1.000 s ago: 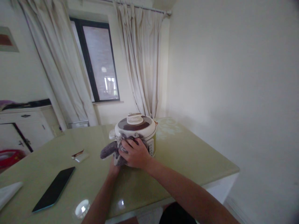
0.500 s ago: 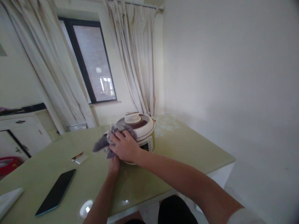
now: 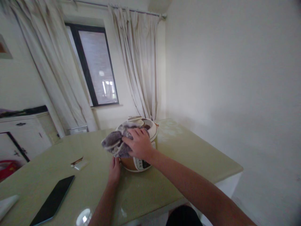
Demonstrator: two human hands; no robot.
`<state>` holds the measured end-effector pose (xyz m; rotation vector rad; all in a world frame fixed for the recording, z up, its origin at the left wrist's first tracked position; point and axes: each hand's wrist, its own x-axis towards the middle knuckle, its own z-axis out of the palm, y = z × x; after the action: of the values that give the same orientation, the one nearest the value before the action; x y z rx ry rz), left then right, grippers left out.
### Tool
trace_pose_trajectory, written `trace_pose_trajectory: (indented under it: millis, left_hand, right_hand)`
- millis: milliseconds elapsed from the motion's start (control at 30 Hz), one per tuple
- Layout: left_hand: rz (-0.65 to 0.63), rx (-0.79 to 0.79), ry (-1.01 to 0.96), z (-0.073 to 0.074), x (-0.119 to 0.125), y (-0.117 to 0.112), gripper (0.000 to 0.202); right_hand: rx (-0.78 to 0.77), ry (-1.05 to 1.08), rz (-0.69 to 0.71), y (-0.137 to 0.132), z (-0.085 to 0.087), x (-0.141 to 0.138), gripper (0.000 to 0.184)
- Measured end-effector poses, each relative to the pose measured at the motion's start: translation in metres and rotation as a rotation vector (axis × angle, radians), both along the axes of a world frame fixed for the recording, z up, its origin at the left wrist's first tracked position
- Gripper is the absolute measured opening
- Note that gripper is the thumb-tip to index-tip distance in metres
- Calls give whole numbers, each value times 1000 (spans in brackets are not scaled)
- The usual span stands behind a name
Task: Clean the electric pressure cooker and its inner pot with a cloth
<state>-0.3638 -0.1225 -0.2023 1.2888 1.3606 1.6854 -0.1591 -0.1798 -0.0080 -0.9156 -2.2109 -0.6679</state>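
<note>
A white and gold electric pressure cooker (image 3: 141, 161) stands on the pale green table (image 3: 192, 157), tilted toward me so its control panel faces down and forward. My right hand (image 3: 138, 144) presses a grey fluffy cloth (image 3: 115, 142) against the cooker's lid and upper side, fingers closed over the cloth. My left hand (image 3: 114, 169) rests low against the cooker's left base, fingers pointing up and touching it.
A black phone (image 3: 53, 201) lies near the table's front left. A small white and brown packet (image 3: 78, 163) sits further back. White paper (image 3: 7, 204) is at the far left edge. A white cabinet (image 3: 23, 131), curtains and a window stand behind.
My right hand and the cloth have moved from the cooker's front up onto its lid. The cooker now tips toward me, with my left hand bracing its base.
</note>
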Motion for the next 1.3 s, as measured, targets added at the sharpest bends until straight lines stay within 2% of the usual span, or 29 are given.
trace_pose_trajectory:
  millis: [100,167,200,267,333,400,467,500,533,567,600,667,733,867,933,1100,1300]
  left_hand:
    - [61,4,-31,-2,4,-11,53]
    - [205,83,43,8,8,-23,57]
    - [284,152,100,18,12,-30,57]
    - [405,340,227,47,23,-46,59]
    - [447,574,392,87,40,-61,65]
    - [372,710,627,134,60,-71,74]
    - [265,652,903,175,80,-73,85]
    - [213,603,1029,191,88,-72,87]
    - [180,580,1109,203,95,-69,90]
    - [163,562,1170,210,101,-67,94]
    - [153,549,1215,214,105,-64,94]
    - [159,535,1266,214,107,-60,88]
    - [172,535,1293,211,105,-58,75]
    - [130,607,1313,209,90,-52,56]
    - [90,634,1291,209,80,-47,51]
    - [67,652,1172,205,59,-39,47]
    - [103,527,1010,209,53,-36,42]
  right_hand:
    - [-191,234,-150,4,21,19,50]
    - [-260,282,-157,5,26,31,49]
    - [-288,282,-139,5,27,36,50]
    - [-350,275,-92,7,28,41,47]
    - [-418,277,-39,13,29,43,41]
    - [-471,284,70,26,31,46,41]
    - [-526,330,269,45,35,54,43]
    - [-563,390,368,56,36,61,44]
    - [-607,485,432,67,37,70,45]
    - [-649,620,428,79,37,81,46]
    - [-682,776,350,90,35,92,46]
    - [-696,1038,84,108,25,113,42]
    - [-710,1127,-79,120,7,126,34]
    - [-811,1113,-110,132,-35,123,33]
    - [-802,1108,-118,136,-47,117,38]
    - [-730,1088,-135,137,-52,115,46]
    - [-638,1091,-178,105,-59,120,45]
